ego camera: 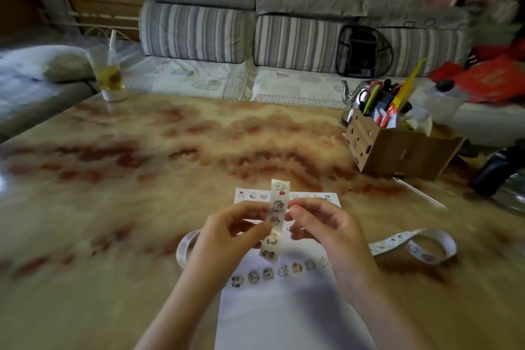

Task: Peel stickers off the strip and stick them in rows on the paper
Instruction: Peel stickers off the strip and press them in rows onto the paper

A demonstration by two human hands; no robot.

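1. White paper [284, 315] lies flat on the worktop [142, 165], its near part between the two forearms. One row of small cartoon stickers [281, 271] crosses its middle and a second row lines its far edge.
2. Above the paper, the left hand [224, 239] holds the strip [277, 219], thumb and curled fingers [244, 212] pinching its lower half. It stands almost upright, a narrow glossy band printed with little animal figures.
3. On the right hand [326, 233] the fingers are also curled, their tips nipping the strip's right edge near its middle.
4. A loose ribbon [412, 244] of the same printed tape curls in loops right of the paper. A roll [186, 247] sits on the left, partly hidden by the left hand.
5. The worktop is polished and marbled in tan and red-brown.
6. An open cardboard box [397, 150] at the far right is crammed with pens, red-handled scissors and a yellow stick. A metal kettle [350, 91] stands just behind it.
7. A clear plastic cup [109, 74] at the far left holds a yellowish drink and a straw.
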